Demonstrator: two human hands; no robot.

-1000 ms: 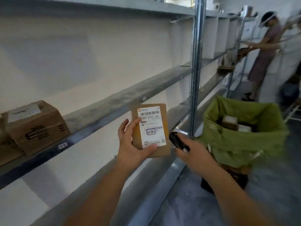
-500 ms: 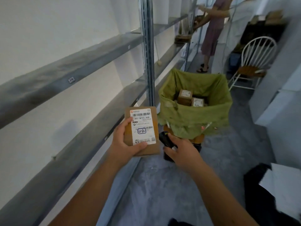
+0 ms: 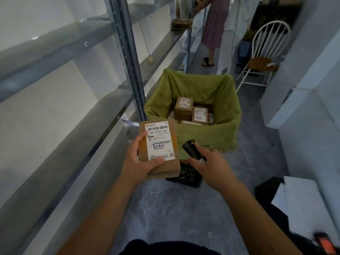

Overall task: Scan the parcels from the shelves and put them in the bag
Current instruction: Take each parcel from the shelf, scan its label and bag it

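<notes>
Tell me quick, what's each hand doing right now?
Left hand: holds the labelled parcel, thumb across its label.
Right hand: grips the black scanner, some fingers spread.

Dim, soft focus, wide-angle edge warp

A grey, scuffed concrete floor (image 3: 165, 208) ran along the aisle. On it stood long grey metal shelving (image 3: 60, 46) at the left, its perforated steel upright (image 3: 128, 57) rising from the floor. Just right of that upright sat a box lined with an olive-green cloth bag (image 3: 226, 115), with brown cardboard parcels (image 3: 191, 111) inside. A black plastic crate (image 3: 189, 177) rested on the floor at the near side of the bag, touching or just beside it. Farther back, a white spindle-back chair with a brown wooden seat (image 3: 265, 52) stood on the floor, and another person's sandalled feet (image 3: 207, 61) were beside the shelving.
</notes>
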